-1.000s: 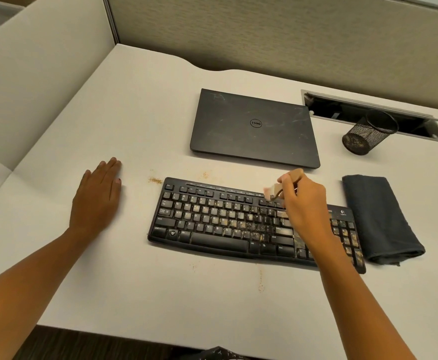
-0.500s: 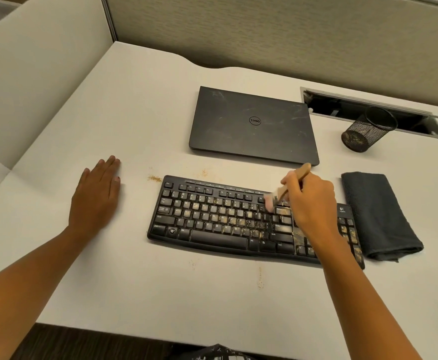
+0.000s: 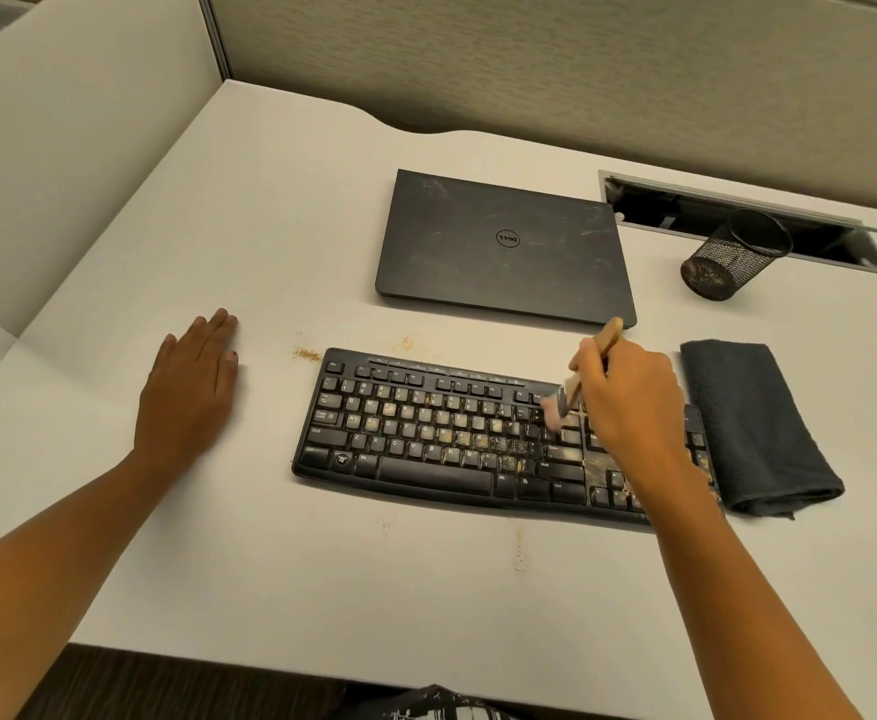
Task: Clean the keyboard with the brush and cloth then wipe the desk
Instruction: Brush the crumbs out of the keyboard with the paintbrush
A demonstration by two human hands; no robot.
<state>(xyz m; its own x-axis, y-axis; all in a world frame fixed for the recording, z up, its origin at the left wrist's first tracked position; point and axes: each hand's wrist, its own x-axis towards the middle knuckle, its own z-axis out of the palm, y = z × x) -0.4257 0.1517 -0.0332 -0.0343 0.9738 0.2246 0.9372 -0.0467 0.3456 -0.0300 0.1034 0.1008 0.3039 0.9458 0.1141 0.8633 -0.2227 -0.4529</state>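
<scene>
Brushing step: right fingers (image 3: pixel 589 363) grip the brush (image 3: pixel 571 392), bristles on the keyboard (image 3: pixel 426 433) just below them, left fingers (image 3: pixel 215 330) flat on the worktop (image 3: pixel 270 563); next, likely sweeping crumbs (image 3: pixel 478 439) leftward, cloth (image 3: pixel 753 428) lying right of them.

Soft, even light falls from overhead on my desk (image 3: pixel 218 241), warm and yellowish, with no hard glare. Shadows are faint: a thin dark line under the near edge of the keyboard (image 3: pixel 426 454) and under the cloth (image 3: pixel 753 423). The brush (image 3: pixel 573 389) in my right hand (image 3: pixel 628 402) is smeared by motion (its bristles are a pale blur). The wide lens bows the desk's edges and the partition (image 3: pixel 581 59). The laptop (image 3: pixel 504 246) lid has a dull sheen.
</scene>
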